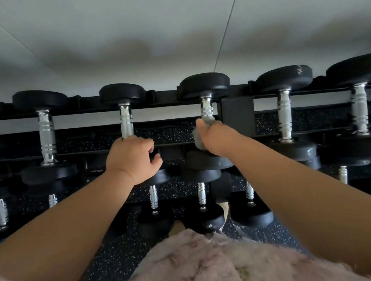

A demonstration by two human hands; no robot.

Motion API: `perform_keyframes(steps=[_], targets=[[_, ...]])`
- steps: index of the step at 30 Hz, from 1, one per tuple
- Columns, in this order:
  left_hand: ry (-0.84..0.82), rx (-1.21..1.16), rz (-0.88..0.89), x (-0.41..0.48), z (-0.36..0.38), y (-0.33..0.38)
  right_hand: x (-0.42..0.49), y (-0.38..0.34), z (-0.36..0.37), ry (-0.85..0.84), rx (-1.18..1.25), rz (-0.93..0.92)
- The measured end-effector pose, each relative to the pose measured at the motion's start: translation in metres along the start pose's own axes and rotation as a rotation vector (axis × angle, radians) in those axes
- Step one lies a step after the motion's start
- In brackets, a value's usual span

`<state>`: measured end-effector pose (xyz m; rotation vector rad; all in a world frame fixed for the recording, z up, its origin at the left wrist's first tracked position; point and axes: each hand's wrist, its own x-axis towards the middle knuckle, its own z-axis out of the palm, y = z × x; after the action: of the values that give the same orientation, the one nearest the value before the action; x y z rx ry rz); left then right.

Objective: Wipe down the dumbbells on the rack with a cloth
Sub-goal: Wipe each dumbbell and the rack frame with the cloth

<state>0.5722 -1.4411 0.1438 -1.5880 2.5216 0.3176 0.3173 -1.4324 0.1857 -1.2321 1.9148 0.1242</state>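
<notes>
A black rack (237, 110) carries a top row of dumbbells with black round heads and chrome handles. My left hand (131, 159) grips the lower part of the chrome handle of the second dumbbell (126, 122). My right hand (214, 137) holds a grey cloth (199, 138) wrapped around the handle of the middle dumbbell (206, 108), just left of the rack's upright post. The cloth covers the lower half of that handle. Only a little of the cloth shows beside my palm.
More dumbbells sit to the left (46, 135) and right (284, 113) on the top row, and smaller ones (201, 194) fill the lower shelf. A pale wall (164, 25) rises close behind the rack. Speckled black rubber floor (115, 262) lies below, above my fuzzy pink garment (196, 268).
</notes>
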Motion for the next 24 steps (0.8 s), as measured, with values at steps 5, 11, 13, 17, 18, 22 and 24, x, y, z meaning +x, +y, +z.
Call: perform_keyframes(steps=[5,11,13,17,18,22,24], targets=[[-0.011,0.001,0.003,0.000,-0.002,0.000,-0.003,0.020,0.008,0.096,-0.072,0.006],[0.010,0.015,0.009,0.000,-0.002,0.004,-0.045,0.047,-0.017,0.197,-0.016,-0.111],[0.008,0.020,0.013,-0.001,-0.003,0.006,-0.064,0.047,-0.017,0.191,0.048,-0.118],[-0.013,0.032,0.014,-0.001,-0.006,0.007,-0.084,0.035,0.012,0.246,-0.180,-0.273],[-0.014,0.033,0.017,-0.002,-0.006,0.007,-0.083,0.031,0.026,0.266,-0.303,-0.312],[0.025,-0.035,0.017,-0.003,-0.003,0.005,-0.070,0.014,0.069,0.321,-0.501,-0.345],[0.029,-0.043,0.017,-0.003,-0.003,0.005,-0.065,0.019,0.072,0.386,-0.498,-0.373]])
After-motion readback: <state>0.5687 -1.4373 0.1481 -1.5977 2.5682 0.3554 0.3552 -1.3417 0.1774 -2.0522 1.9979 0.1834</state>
